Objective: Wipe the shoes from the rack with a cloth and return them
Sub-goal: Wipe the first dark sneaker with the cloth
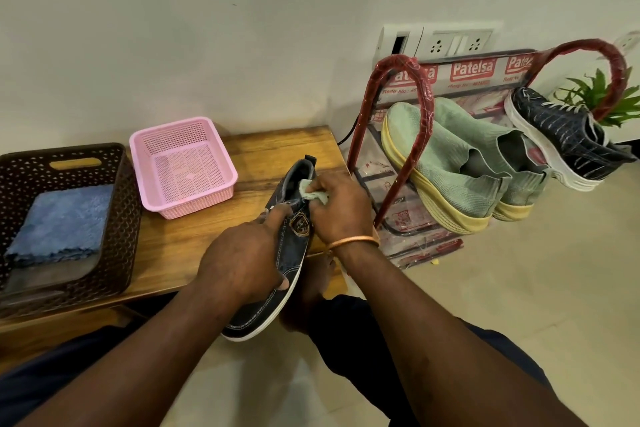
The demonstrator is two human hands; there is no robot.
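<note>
Dark denim white-soled shoe point(258, 317) gripped in your left hand point(242, 263), at the wooden surface point(180, 243) edge. Your right hand point(341, 210) pinches a pale green cloth point(317, 194) against its collar.

Viewpoint: head-worn, close above the wooden bench point(194, 236).
Facing: forward and down, toward the wall point(207, 28) behind the bench.
Spread: wide-angle, taking in the shoe rack point(424, 90) right of the bench.

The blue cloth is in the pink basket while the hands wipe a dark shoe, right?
Not quite. In the head view the blue cloth lies in the brown basket, not the pink basket. The rest is right: the left hand holds the dark shoe and the right hand wipes it with a green cloth.
</note>
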